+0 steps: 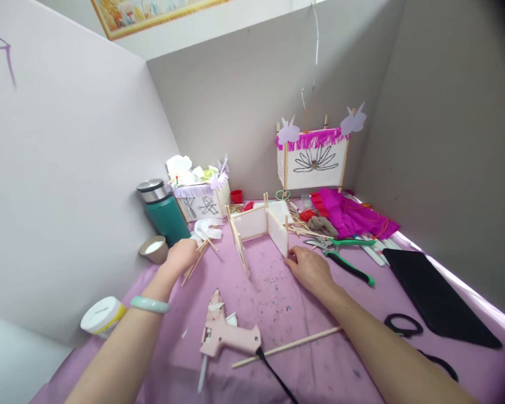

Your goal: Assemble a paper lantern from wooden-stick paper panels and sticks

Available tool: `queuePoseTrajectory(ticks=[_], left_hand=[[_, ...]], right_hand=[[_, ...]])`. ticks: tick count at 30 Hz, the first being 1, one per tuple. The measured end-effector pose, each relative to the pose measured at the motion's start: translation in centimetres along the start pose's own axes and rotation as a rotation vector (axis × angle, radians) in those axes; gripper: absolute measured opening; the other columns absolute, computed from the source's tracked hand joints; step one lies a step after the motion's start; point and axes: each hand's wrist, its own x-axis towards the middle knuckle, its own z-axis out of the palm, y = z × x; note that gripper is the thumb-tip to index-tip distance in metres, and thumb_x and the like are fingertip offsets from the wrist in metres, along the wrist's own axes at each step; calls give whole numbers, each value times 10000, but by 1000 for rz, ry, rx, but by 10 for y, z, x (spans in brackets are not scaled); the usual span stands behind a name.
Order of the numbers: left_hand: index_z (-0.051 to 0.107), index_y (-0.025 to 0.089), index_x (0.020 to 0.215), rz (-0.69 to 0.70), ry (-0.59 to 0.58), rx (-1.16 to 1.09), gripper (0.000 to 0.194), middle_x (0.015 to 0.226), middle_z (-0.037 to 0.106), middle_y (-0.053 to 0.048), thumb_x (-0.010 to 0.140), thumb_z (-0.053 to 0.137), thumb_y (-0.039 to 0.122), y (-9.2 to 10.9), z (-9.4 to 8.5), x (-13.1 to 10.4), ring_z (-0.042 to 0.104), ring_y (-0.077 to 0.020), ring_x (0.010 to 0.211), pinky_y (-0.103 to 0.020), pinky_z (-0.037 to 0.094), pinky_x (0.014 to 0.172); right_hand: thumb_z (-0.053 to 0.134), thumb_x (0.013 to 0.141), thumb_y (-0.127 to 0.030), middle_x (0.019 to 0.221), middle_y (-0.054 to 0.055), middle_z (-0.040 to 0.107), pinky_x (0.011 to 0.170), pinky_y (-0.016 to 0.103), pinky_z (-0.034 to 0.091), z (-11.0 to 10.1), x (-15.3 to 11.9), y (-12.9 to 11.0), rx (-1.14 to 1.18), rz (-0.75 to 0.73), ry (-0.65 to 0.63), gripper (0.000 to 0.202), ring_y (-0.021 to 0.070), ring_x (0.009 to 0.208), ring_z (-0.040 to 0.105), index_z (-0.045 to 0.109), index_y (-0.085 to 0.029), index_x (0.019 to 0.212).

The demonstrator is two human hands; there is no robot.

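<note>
A small three-sided frame of wooden sticks and white panels stands on the purple cloth, its near side open. My right hand pinches the lower near corner of its right panel. Over at the left, my left hand is beside a bundle of thin wooden sticks and some curled white paper strips. Its fingers point away and are mostly hidden, so what they hold cannot be told. A pink glue gun lies in front, near a single wooden stick.
Left stand a green flask, a small bowl and a white tub. A paper lantern with a flower drawing is at the back. Right lie green-handled pruners, magenta paper, a black tablet and black scissors.
</note>
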Motion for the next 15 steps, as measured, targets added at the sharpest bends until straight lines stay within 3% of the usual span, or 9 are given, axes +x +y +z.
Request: queuePoseTrajectory(ticks=[4, 7, 11, 15], left_hand=[[618, 175, 650, -32, -85, -128, 183, 647, 698, -89, 746, 515, 291, -21, -19, -16, 624, -171, 513, -244, 437, 488], [597, 184, 612, -36, -124, -228, 166, 611, 686, -57, 704, 513, 293, -35, -30, -33, 568, -148, 437, -234, 397, 434], [594, 191, 633, -15, -82, -358, 158, 555, 614, -12, 698, 498, 298, -55, -38, -66, 527, -124, 504, -210, 369, 467], [609, 188, 771, -41, -79, -505, 287, 539, 533, 30, 758, 442, 421, -62, -32, -107, 401, -92, 423, -210, 295, 422]], right_hand=[[549, 843, -357, 927, 90, 697, 648, 272, 379, 0, 0, 1, 0, -1, -2, 216, 208, 878, 635, 650, -181, 918], [547, 838, -356, 933, 93, 697, 649, 272, 383, 0, 0, 3, 9, -10, -5, 220, 208, 870, 639, 652, -180, 920], [584, 801, -329, 955, 93, 703, 668, 276, 392, 0, 2, 7, 31, -35, -9, 229, 221, 887, 637, 664, -178, 953], [588, 789, -270, 966, 104, 706, 713, 272, 402, 1, 6, 13, 64, -66, -4, 247, 216, 907, 634, 671, -156, 992]])
